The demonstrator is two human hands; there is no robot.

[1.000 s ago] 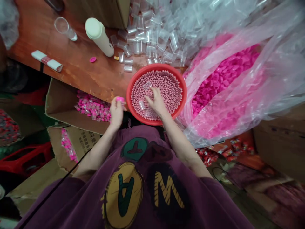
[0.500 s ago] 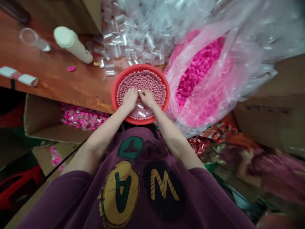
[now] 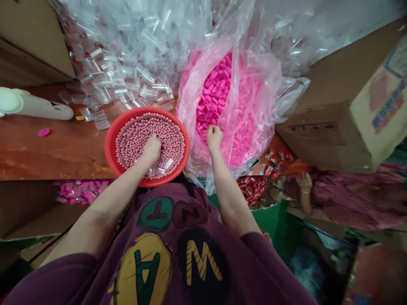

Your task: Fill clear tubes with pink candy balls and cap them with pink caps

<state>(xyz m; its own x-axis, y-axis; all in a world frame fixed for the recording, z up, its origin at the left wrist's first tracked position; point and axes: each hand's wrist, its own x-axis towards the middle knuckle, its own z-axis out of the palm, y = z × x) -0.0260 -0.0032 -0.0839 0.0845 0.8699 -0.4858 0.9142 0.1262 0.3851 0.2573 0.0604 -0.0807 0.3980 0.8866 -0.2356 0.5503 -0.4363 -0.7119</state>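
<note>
A red plastic bowl [image 3: 110,146] holds many small pink balls [image 3: 136,131], with a few clear plastic tubes [image 3: 168,163] lying on them near its front. Over the balls, my left hand [image 3: 152,148] is closed, its fingers curled down; what it holds is hidden. To the right, my right hand [image 3: 214,136] is closed at the opening of a translucent plastic bag [image 3: 233,80]. Bright pink plastic caps [image 3: 211,103] fill this bag, just beyond my right fingertips. Whether that hand grips a cap cannot be made out.
Many clear tubes [image 3: 121,80] are heaped behind the bowl. A white bottle-like object [image 3: 38,103] and a pink cap [image 3: 44,132] lie at left. Below the table edge, a carton [image 3: 32,216] holds pink filled pieces. Cardboard boxes [image 3: 321,127] stand right, near another person's hand [image 3: 304,181].
My right hand has left the bowl and moved right to the bag of pink caps. My left hand stays over the balls. The view has turned to the right.
</note>
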